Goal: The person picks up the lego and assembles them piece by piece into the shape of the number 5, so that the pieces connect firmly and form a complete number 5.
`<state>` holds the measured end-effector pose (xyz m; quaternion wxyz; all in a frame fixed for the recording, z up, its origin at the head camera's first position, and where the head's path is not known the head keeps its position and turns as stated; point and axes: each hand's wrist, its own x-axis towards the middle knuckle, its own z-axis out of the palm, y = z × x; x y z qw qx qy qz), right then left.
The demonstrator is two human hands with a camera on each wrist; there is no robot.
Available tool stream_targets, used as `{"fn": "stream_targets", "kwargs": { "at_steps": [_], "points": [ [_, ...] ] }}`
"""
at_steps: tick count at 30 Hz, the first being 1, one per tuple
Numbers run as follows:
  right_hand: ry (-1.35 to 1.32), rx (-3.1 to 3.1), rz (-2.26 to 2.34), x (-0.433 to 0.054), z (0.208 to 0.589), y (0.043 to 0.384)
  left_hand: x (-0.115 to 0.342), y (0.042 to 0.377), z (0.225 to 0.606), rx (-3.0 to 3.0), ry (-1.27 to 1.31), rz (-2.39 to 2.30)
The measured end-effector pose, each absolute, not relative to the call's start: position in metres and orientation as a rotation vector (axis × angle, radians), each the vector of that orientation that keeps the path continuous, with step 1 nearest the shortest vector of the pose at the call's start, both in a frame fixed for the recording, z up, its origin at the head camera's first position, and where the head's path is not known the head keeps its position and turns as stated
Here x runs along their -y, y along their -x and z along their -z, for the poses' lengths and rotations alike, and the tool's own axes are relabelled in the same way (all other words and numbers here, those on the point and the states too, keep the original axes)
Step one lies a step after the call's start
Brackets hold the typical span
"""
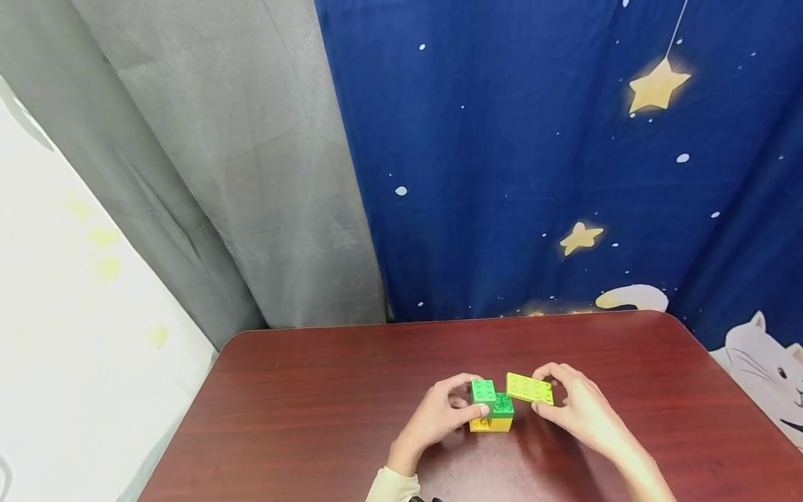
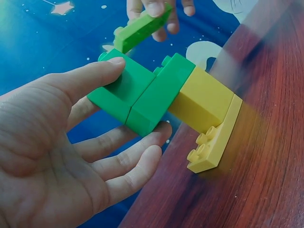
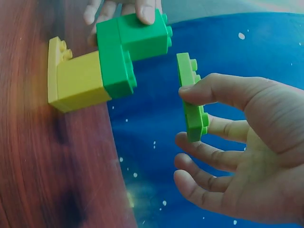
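Note:
A small stack of toy building bricks stands on the table. At its base is a thin yellow plate (image 2: pixel 219 149) with a few studs bare, and a yellow brick (image 2: pixel 204 100) sits on one end of it. Above come a green brick (image 2: pixel 164 95) and, offset to one side, a smaller green top brick (image 1: pixel 483 390). My left hand (image 1: pixel 439 411) holds that top brick between thumb and fingers. Beside the stack, my right hand (image 1: pixel 578 406) pinches a flat lime-green brick (image 3: pixel 186 71) by one end, apart from the stack with its studs up.
The dark red wooden table (image 1: pixel 301 404) extends to both sides of the hands. Behind its far edge hang a blue curtain (image 1: pixel 477 174) with stars and a grey curtain (image 1: pixel 276 209). A white surface (image 1: pixel 75 314) stands at the left.

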<state>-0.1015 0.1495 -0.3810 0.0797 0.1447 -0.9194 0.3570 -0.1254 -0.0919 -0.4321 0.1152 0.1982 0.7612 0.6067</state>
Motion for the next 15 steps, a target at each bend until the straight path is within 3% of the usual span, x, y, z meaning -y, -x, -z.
{"fn": "stream_targets", "kwargs": {
  "at_steps": [15],
  "points": [
    [-0.543, 2.699, -1.099, -0.132, 0.378, 0.1, 0.091, 0.126, 0.432, -2.215, -0.547, -1.769]
  ]
}}
